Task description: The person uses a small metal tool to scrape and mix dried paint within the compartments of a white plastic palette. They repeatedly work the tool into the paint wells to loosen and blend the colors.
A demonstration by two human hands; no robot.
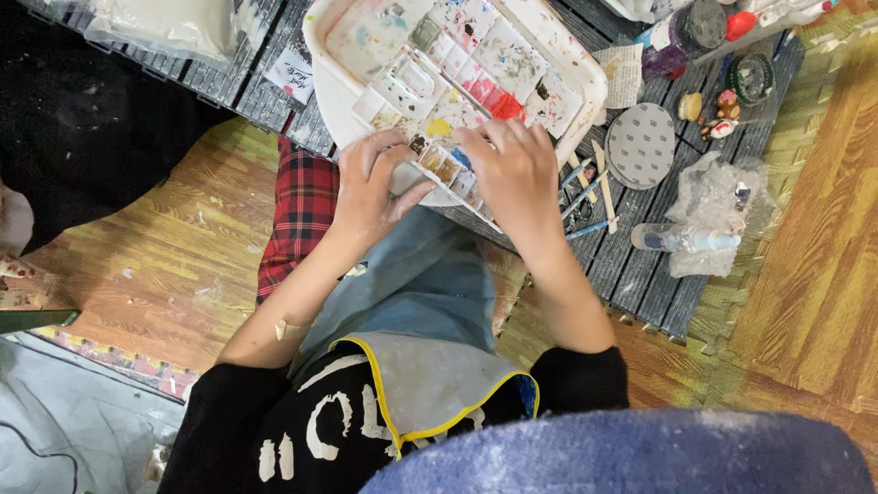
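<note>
A white paint palette [512, 64] with many small wells and stains of red, yellow, brown and blue lies on a low grey slatted table [640, 256]. My left hand [370, 183] grips the palette's near edge, fingers curled over the wells. My right hand [517, 169] rests on the same edge beside it, fingers bent down onto the small colour wells. Whether either hand holds a small tool is hidden.
Several thin brushes and wooden sticks [590, 197] lie right of my right hand. A round grey disc [640, 144], small figurines [718, 114], a crumpled clear bag [718, 197] and a tube [686, 240] sit further right. A red plaid cloth [297, 215] and my grey apron [421, 302] lie below.
</note>
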